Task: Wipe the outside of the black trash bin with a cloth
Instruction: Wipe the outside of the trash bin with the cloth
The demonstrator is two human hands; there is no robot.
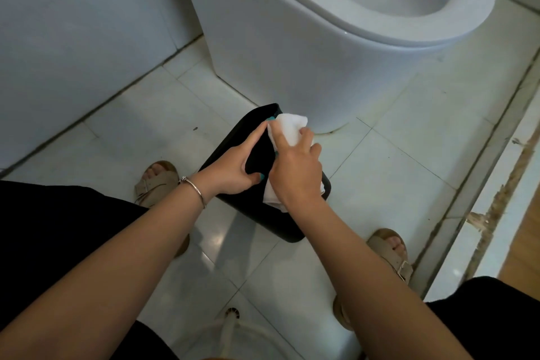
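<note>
The black trash bin [251, 213] stands tilted on the white tiled floor in front of the toilet, between my feet. My left hand [233, 166] grips its near rim, index finger stretched along the top edge and thumb curled over the rim. My right hand [295, 164] holds a white cloth [289, 127] bunched against the bin's upper right side, fingers curled round it. More of the cloth shows below my right wrist. The bin's inside is hidden by my hands.
A white toilet [306, 47] with its seat down rises just behind the bin. A grey tiled wall [73, 38] closes the left side. A raised sill [482, 213] runs along the right. A white pipe and floor drain [230, 318] lie near my knees.
</note>
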